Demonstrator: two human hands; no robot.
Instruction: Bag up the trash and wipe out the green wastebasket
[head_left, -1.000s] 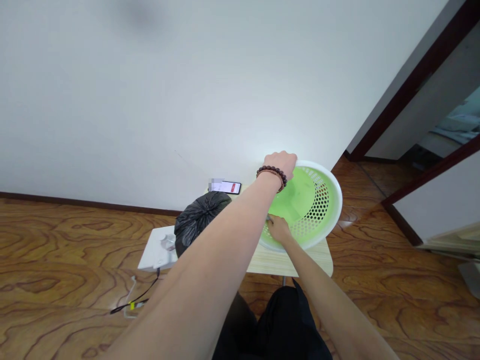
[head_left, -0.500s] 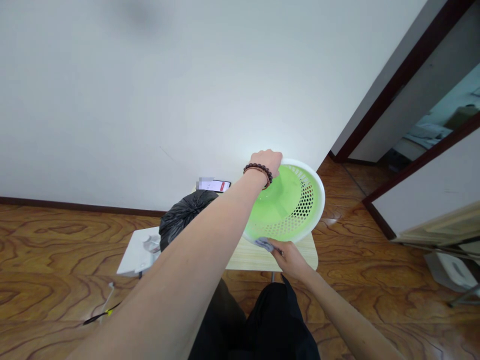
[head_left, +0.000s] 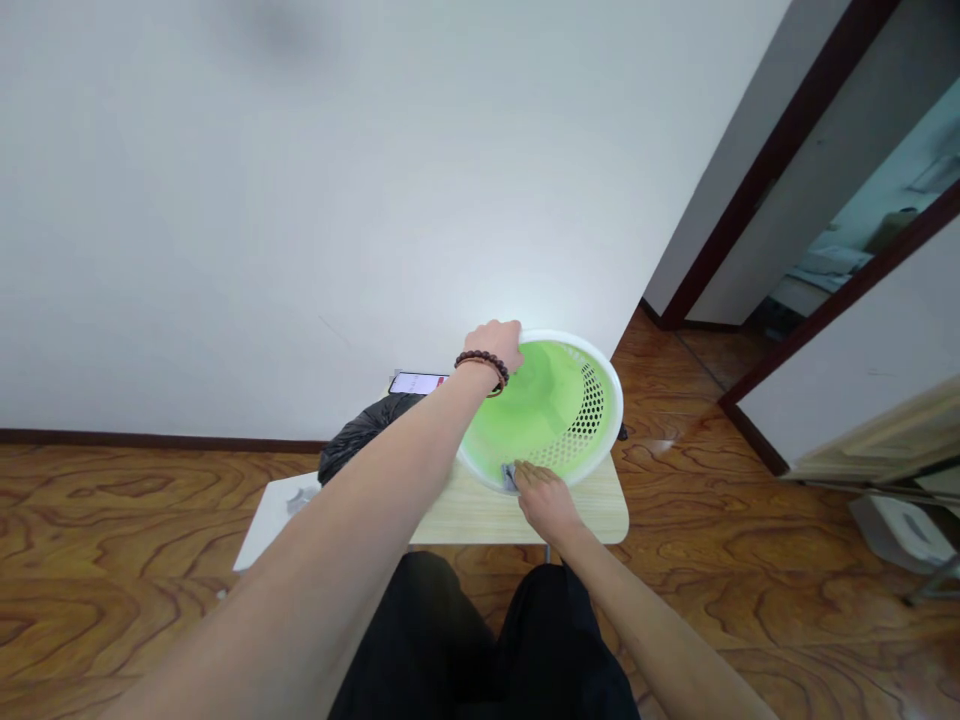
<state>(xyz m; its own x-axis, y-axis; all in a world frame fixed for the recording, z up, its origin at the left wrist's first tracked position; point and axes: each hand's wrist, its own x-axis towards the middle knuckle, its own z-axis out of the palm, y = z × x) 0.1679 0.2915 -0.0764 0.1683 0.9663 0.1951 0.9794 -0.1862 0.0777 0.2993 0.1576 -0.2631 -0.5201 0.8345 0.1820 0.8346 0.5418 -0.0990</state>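
Right of the black bag (head_left: 358, 437), the green basket (head_left: 529, 412) rested on the pale table (head_left: 480, 522), its far-left rim clasped by the left hand (head_left: 495, 342); the right hand (head_left: 546, 500) pinched a grey cloth (head_left: 509, 477) at the near rim. Wiping appeared unfinished; the portion covered was indeterminable.

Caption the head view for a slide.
Left hand grips a green basket; right hand holds a grey cloth at the basket's near rim.
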